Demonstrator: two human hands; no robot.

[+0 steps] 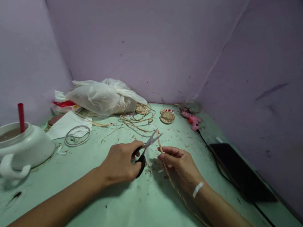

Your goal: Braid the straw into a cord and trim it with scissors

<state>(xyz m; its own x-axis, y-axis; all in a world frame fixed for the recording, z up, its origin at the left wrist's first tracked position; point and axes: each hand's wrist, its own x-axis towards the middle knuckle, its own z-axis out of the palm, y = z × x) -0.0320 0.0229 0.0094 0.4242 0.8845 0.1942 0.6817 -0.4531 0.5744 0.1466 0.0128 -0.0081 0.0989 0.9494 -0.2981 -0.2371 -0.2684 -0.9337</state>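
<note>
My left hand (pixel 122 161) grips a pair of black-handled scissors (pixel 142 157), its fingers through the loops. The blades are parted and cross the upper end of a braided straw-coloured cord (pixel 172 181). My right hand (pixel 179 163) pinches that cord between thumb and fingers just below the blades. From there the cord trails down past my right forearm to the bottom of the view. Beyond the scissors lie loose loops of similar cord (pixel 133 124) and a round woven piece (pixel 167 117) with red and white bits on its upper edge.
A white mug-like pot (pixel 36 147) with a red stick stands at left. Behind are a white plastic bag (pixel 103 97), a white paper (pixel 66 124) and a wire ring (pixel 67 141). At right lie a pink glue gun (pixel 191 119) and a dark phone-like slab (pixel 241 172) beside a black cable.
</note>
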